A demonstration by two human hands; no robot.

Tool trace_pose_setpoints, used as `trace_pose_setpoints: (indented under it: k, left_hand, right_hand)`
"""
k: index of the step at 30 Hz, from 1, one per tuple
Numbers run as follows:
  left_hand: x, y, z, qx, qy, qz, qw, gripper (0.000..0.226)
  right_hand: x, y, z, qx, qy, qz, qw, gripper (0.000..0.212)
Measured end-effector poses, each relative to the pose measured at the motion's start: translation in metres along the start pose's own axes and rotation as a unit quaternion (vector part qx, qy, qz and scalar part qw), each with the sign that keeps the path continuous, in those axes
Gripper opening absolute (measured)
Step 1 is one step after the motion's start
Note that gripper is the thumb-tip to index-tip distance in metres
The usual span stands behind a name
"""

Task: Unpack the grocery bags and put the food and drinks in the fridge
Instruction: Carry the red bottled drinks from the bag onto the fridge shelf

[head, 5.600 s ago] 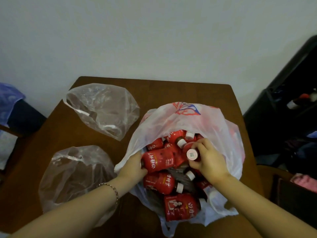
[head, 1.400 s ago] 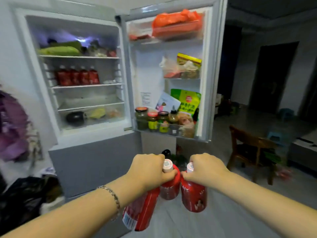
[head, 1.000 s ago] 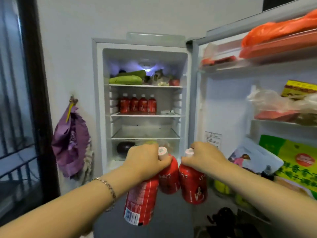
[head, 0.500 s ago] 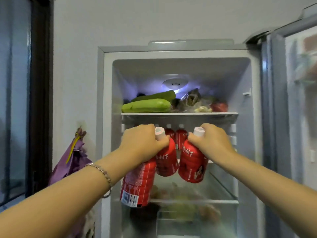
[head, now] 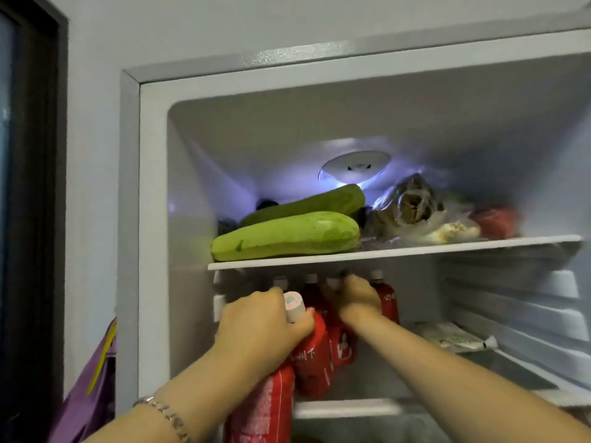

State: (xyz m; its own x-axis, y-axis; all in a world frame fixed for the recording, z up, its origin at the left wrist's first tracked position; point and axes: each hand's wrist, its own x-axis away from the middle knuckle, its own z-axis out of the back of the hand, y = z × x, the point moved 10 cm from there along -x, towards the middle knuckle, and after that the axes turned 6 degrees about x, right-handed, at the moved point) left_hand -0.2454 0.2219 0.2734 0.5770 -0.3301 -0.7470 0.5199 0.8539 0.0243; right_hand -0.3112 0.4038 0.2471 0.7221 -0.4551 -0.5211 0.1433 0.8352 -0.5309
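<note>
Item: red bottle (head: 344,346), long axis upright, hung by its neck from the right hand (head: 356,295), fingers curled round the cap. Location: above the middle shelf (head: 345,408), just in front of the standing row of bottles (head: 388,303). Right hand nearer, arm reaching inward. Left hand (head: 260,326) at the shelf front, gripping two more bottles (head: 311,358) by the necks

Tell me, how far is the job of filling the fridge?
Done: red white-capped plastic bottles stand at the second shelf's back. In hand: the left hand grips two more bottles; the right hand holds a third bottle. Left: setting these three down.
</note>
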Motion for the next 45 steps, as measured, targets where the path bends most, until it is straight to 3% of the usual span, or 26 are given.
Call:
trace_pose_setpoints:
  k: [3, 5, 8, 12, 14, 16, 19, 21, 23, 25, 27, 31, 34, 37, 40, 43, 45]
  left_hand:
    - [-0.006, -0.012, -0.001, 0.008, 0.001, 0.021, 1.0, 0.044]
    - [-0.009, -0.015, -0.003, 0.0, 0.005, 0.029, 1.0, 0.044]
    - [-0.011, -0.015, -0.006, 0.003, 0.01, 0.031, 0.999, 0.043]
    - [-0.015, -0.021, -0.006, 0.005, 0.009, 0.04, 0.999, 0.042]
    - [-0.014, -0.022, -0.005, -0.006, 0.012, 0.045, 0.999, 0.044]
    - [-0.013, -0.022, -0.006, -0.012, 0.012, 0.05, 0.999, 0.044]
    - [-0.012, -0.019, -0.005, -0.011, 0.011, 0.05, 0.999, 0.042]
    - [-0.012, -0.013, -0.003, -0.014, 0.01, 0.035, 0.999, 0.041]
    - [-0.009, -0.007, 0.0, -0.02, 0.009, 0.021, 1.0, 0.043]
    - [-0.004, -0.005, 0.005, -0.017, 0.009, 0.022, 1.0, 0.048]
    - [-0.001, -0.009, 0.01, 0.004, 0.012, 0.041, 0.999, 0.051]
    - [0.004, -0.011, 0.023, 0.033, 0.045, 0.052, 0.997, 0.047]
    - [0.011, -0.004, 0.028, 0.046, 0.066, 0.038, 0.996, 0.038]
    - [0.015, -0.006, 0.029, 0.081, 0.083, 0.056, 0.992, 0.037]
    - [0.017, -0.007, 0.031, 0.126, 0.109, 0.085, 0.982, 0.036]
    - [0.012, -0.006, 0.029, 0.189, 0.121, 0.114, 0.968, 0.037]
    - [0.006, -0.007, 0.02, 0.241, 0.113, 0.145, 0.953, 0.038]
  right_hand:
    - [-0.021, 0.003, -0.05, 0.048, -0.135, 0.0, 0.99, 0.079]
    - [-0.021, 0.006, -0.076, 0.0, -0.21, -0.008, 0.978, 0.072]
    - [-0.02, 0.008, -0.092, -0.003, -0.227, -0.008, 0.974, 0.066]
    - [-0.004, 0.0, -0.099, -0.067, -0.335, 0.004, 0.94, 0.014]
    - [-0.001, -0.008, -0.075, -0.042, -0.299, 0.043, 0.952, 0.016]
    - [0.01, -0.029, -0.045, -0.077, -0.263, 0.141, 0.951, 0.014]
    - [0.069, -0.054, -0.038, -0.204, -0.4, 0.227, 0.864, 0.066]
    - [0.082, -0.059, -0.037, -0.169, -0.341, 0.267, 0.885, 0.086]
    - [0.079, -0.061, -0.027, -0.179, -0.215, 0.284, 0.917, 0.079]
    - [0.074, -0.052, -0.015, -0.184, -0.153, 0.267, 0.933, 0.073]
    - [0.062, -0.036, -0.008, -0.168, -0.125, 0.233, 0.95, 0.072]
    - [0.024, 0.017, -0.006, -0.142, -0.056, 0.078, 0.985, 0.077]
    - [0.0, 0.05, -0.018, -0.1, -0.054, -0.012, 0.993, 0.073]
    - [-0.013, 0.066, -0.031, -0.073, -0.067, -0.064, 0.993, 0.085]
    - [-0.024, 0.07, -0.042, -0.049, -0.085, -0.081, 0.992, 0.098]
    - [-0.017, 0.067, -0.047, 0.005, -0.113, -0.102, 0.988, 0.097]
    - [-0.003, 0.052, -0.043, -0.059, -0.126, -0.075, 0.987, 0.094]
